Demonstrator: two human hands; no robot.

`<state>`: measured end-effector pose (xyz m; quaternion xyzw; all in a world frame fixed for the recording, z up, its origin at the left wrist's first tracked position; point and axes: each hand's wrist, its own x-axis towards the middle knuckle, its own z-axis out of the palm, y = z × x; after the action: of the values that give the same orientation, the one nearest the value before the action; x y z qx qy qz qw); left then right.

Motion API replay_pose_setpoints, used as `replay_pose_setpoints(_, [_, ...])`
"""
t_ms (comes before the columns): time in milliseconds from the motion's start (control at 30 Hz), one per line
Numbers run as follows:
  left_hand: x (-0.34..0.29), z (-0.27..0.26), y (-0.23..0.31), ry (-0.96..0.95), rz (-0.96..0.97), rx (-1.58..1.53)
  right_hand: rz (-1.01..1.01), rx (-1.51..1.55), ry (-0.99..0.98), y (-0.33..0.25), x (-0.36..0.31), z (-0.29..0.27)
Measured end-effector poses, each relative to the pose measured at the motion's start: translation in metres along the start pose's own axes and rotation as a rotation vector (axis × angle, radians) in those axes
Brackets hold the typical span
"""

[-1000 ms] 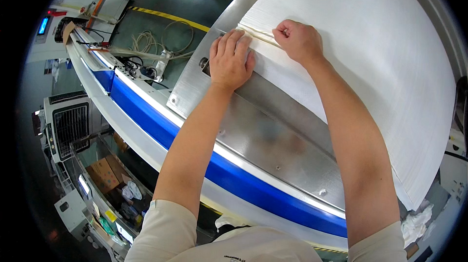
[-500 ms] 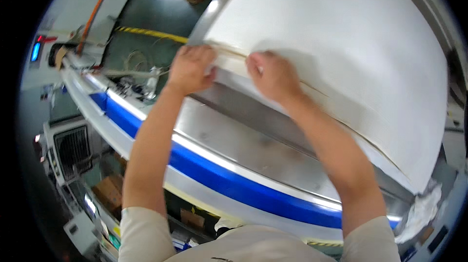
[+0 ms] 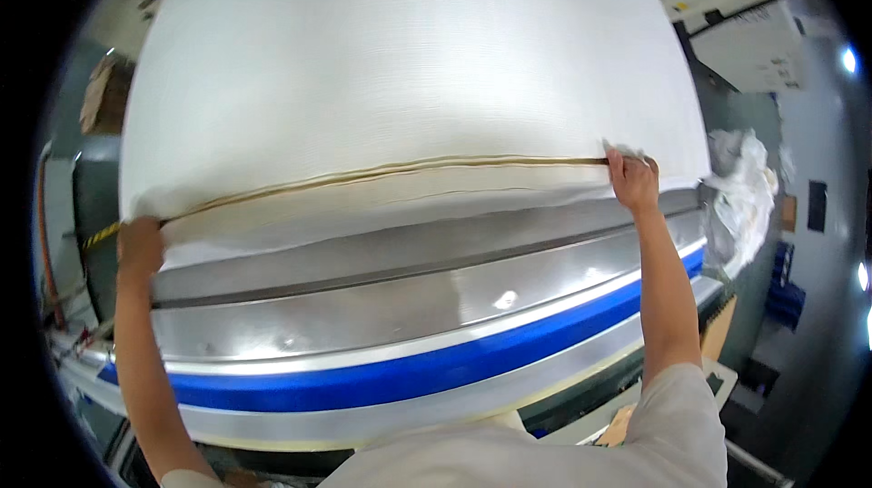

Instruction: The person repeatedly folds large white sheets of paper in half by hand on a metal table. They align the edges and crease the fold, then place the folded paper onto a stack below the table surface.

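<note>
Head view: two hands (image 3: 635,181) on one white layered stack (image 3: 409,61).

- White sheeting (image 3: 409,61) on a metal tabletop (image 3: 363,320)
- Left hand (image 3: 141,247) at the left end of its fold (image 3: 381,174)
- Right hand (image 3: 634,181) gripping near the right end

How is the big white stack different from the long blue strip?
Colour: the white stack is white with creamy lines near its front edge, while the blue strip is bright blue.
Shape: the white stack is broad; the blue strip is narrow.
Touch: the left hand and right hand are at the white stack; neither is on the blue strip.
Both stretch across in front of the person.
</note>
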<state>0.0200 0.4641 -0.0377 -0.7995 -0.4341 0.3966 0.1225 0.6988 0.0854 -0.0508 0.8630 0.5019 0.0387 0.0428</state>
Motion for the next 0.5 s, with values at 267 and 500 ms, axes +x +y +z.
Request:
replay_pose_setpoints(267, [0.029,0.141,-0.075,0.143,-0.095,0.004,0.252,-0.313,-0.403,0.196,0.03,0.015])
replay_pose_setpoints(500, [0.029,0.143,-0.058,0.15,-0.08,-0.016,0.276,-0.39,-0.661,0.258,0.038,0.0])
